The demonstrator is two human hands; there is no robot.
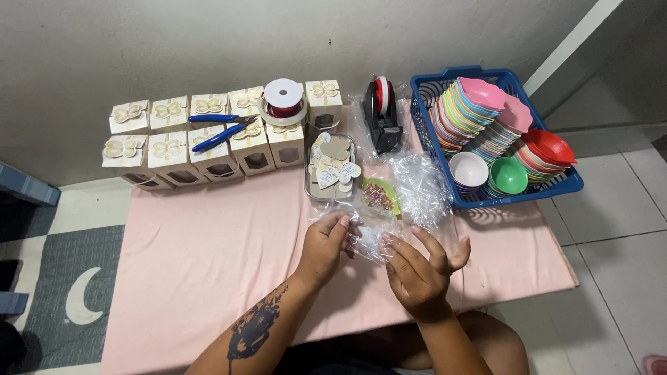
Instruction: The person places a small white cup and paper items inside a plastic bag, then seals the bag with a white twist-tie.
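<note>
- The left hand (325, 244) and the right hand (417, 267) meet over the near middle of the pink table (208, 264), each pinching an edge of a small clear plastic bag (372, 239). The left fingers are curled narrow on the bag's left edge; the right fingers are spread wider, with the tips on its right edge.
- The film is thin and slippery, so a fingertip pinch like this looks likely to slip, and the bag could drop onto the cloth.
- Pulling the two edges apart too sharply could probably tear the film or stretch the mouth out of shape.
- Just beyond the hands lies a loose heap of clear bags (417, 184). Since they are see-through and overlap, two bags could cling together and be taken for one.
- A small green card with pinkish clips (379, 195) sits just beside the hands on the far side. A wrist sweep could scatter them.
- The metal tray of paper hearts (332, 170) is near, to the far left of the bag. The cut-outs are light and piled above the rim, so a nudge or a puff of air may spill them.
- Farther off, the blue pliers (219, 132) and the ribbon spool (283, 97) rest on top of the cream gift boxes (174, 149). A reach across might knock them down.
- The blue basket of coloured bowls (497, 132) stands at the far right, well apart from the hands.
</note>
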